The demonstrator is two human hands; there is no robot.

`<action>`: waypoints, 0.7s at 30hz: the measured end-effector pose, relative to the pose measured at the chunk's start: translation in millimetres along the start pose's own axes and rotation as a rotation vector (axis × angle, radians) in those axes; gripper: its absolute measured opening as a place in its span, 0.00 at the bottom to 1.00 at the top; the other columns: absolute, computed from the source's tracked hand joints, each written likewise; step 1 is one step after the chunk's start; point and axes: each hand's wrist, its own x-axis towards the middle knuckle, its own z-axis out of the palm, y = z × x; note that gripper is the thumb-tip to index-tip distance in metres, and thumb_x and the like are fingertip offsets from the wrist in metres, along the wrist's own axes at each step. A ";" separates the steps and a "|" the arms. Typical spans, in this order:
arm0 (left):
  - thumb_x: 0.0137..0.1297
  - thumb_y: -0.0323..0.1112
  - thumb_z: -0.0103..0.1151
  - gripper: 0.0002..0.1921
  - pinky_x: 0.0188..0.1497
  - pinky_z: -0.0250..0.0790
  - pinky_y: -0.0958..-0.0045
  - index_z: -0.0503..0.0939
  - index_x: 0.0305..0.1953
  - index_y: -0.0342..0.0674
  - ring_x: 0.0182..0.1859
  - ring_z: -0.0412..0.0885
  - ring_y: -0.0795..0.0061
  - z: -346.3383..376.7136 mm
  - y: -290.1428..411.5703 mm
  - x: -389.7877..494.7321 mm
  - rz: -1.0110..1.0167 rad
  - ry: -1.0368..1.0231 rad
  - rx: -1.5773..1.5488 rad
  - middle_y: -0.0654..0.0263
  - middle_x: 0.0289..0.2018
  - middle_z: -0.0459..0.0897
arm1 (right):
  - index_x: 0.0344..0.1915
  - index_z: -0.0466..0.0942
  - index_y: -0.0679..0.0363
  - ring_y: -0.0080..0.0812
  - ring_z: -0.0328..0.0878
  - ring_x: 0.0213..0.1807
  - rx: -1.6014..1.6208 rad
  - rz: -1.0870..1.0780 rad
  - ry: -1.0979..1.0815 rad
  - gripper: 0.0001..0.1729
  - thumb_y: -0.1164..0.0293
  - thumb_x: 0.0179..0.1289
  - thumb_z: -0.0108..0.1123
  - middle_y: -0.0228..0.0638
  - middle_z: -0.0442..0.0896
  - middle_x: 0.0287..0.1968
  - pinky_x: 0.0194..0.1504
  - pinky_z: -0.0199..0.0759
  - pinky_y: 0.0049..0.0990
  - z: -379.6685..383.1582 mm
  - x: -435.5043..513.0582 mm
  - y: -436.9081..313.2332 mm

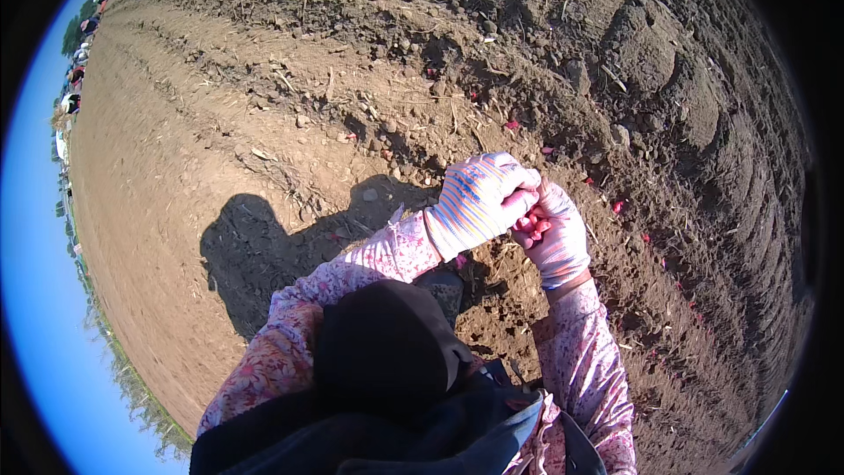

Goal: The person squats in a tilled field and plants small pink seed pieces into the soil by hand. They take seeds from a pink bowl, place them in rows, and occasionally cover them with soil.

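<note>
My right hand (pixel 559 236), in a striped knit glove, is cupped around several small red seeds (pixel 533 224). Over it, my left hand (pixel 484 201), gloved alike, has its fingers bent and their tips meeting the right hand's fingers. Whether a seed sits between those left fingertips is hidden. Beneath both hands lies loose brown soil (pixel 508 297). More red pieces, such as one seed (pixel 618 206) beyond my right hand, lie spaced along a line in the soil. Another red piece (pixel 512 125) rests farther up that line.
Clods (pixel 643 46) and dry stalks cover the rough ground at the upper right. My boot (pixel 443 293) stands below my left wrist, partly behind dark cloth (pixel 382 343). My shadow (pixel 247 244) falls to the left. Distant people (pixel 76 76) line the field's far edge.
</note>
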 end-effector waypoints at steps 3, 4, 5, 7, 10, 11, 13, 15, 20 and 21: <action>0.56 0.33 0.65 0.06 0.36 0.75 0.67 0.83 0.36 0.44 0.34 0.83 0.62 -0.9 -2.1 1.6 -0.019 -0.015 -0.075 0.64 0.32 0.83 | 0.34 0.78 0.56 0.20 0.69 0.19 0.139 0.062 0.001 0.16 0.55 0.68 0.59 0.24 0.73 0.20 0.15 0.58 0.19 3.2 3.5 4.1; 0.56 0.33 0.65 0.07 0.36 0.75 0.67 0.83 0.36 0.44 0.34 0.83 0.62 -1.8 -2.9 2.5 -0.029 -0.025 -0.075 0.63 0.32 0.83 | 0.36 0.78 0.57 0.20 0.70 0.19 0.123 0.049 0.002 0.16 0.56 0.68 0.58 0.26 0.75 0.21 0.15 0.58 0.18 5.3 3.4 3.7; 0.57 0.34 0.65 0.07 0.36 0.75 0.67 0.83 0.37 0.44 0.34 0.83 0.62 -2.8 -4.3 3.7 -0.039 -0.035 -0.078 0.63 0.33 0.83 | 0.38 0.79 0.59 0.20 0.71 0.19 0.105 0.055 0.087 0.16 0.56 0.69 0.58 0.27 0.76 0.22 0.15 0.58 0.16 7.9 3.4 2.5; 0.57 0.34 0.66 0.07 0.37 0.75 0.68 0.83 0.37 0.43 0.34 0.83 0.63 -6.6 -7.9 5.0 -0.110 -0.081 -0.115 0.63 0.32 0.83 | 0.41 0.79 0.61 0.19 0.71 0.19 -0.090 0.021 0.005 0.18 0.57 0.69 0.57 0.29 0.79 0.23 0.15 0.58 0.14 12.3 3.0 -3.7; 0.58 0.34 0.66 0.08 0.37 0.74 0.70 0.83 0.38 0.41 0.34 0.84 0.67 -12.2 -14.6 5.7 -0.261 -0.158 -0.258 0.63 0.31 0.83 | 0.46 0.79 0.64 0.18 0.73 0.19 -0.146 0.050 -0.078 0.20 0.57 0.70 0.56 0.33 0.81 0.26 0.14 0.58 0.12 17.3 4.7 -7.8; 0.58 0.34 0.66 0.08 0.37 0.74 0.70 0.83 0.38 0.41 0.33 0.83 0.68 -12.6 -16.2 5.5 -0.309 -0.163 -0.329 0.63 0.31 0.83 | 0.47 0.78 0.65 0.18 0.73 0.19 -0.119 0.059 -0.128 0.21 0.57 0.70 0.56 0.34 0.82 0.27 0.14 0.57 0.11 17.5 6.2 -7.8; 0.58 0.33 0.65 0.08 0.37 0.74 0.69 0.83 0.38 0.41 0.34 0.83 0.66 -11.6 -19.4 5.8 -0.218 -0.138 -0.290 0.63 0.31 0.83 | 0.46 0.79 0.63 0.19 0.72 0.18 -0.090 0.059 -0.066 0.18 0.59 0.70 0.55 0.32 0.82 0.27 0.14 0.58 0.14 16.2 8.9 -4.9; 0.57 0.31 0.65 0.08 0.37 0.74 0.68 0.83 0.39 0.42 0.35 0.83 0.65 -10.0 -22.2 4.4 -0.091 -0.107 -0.235 0.64 0.33 0.83 | 0.44 0.79 0.61 0.20 0.71 0.18 -0.020 0.043 -0.077 0.16 0.60 0.70 0.56 0.31 0.81 0.26 0.14 0.58 0.15 13.5 11.1 0.6; 0.56 0.34 0.64 0.10 0.38 0.74 0.63 0.83 0.41 0.48 0.36 0.81 0.62 -7.6 -31.6 2.0 0.300 -0.080 0.078 0.67 0.36 0.81 | 0.37 0.78 0.57 0.20 0.69 0.18 0.065 0.125 0.017 0.10 0.63 0.68 0.57 0.27 0.77 0.23 0.14 0.58 0.17 10.2 16.0 6.6; 0.57 0.35 0.64 0.11 0.38 0.74 0.63 0.83 0.42 0.49 0.36 0.80 0.62 -7.5 -32.9 2.8 0.364 -0.091 0.145 0.67 0.36 0.81 | 0.36 0.78 0.57 0.20 0.69 0.18 0.046 0.117 0.051 0.10 0.63 0.67 0.57 0.27 0.76 0.22 0.14 0.57 0.17 11.0 16.5 6.7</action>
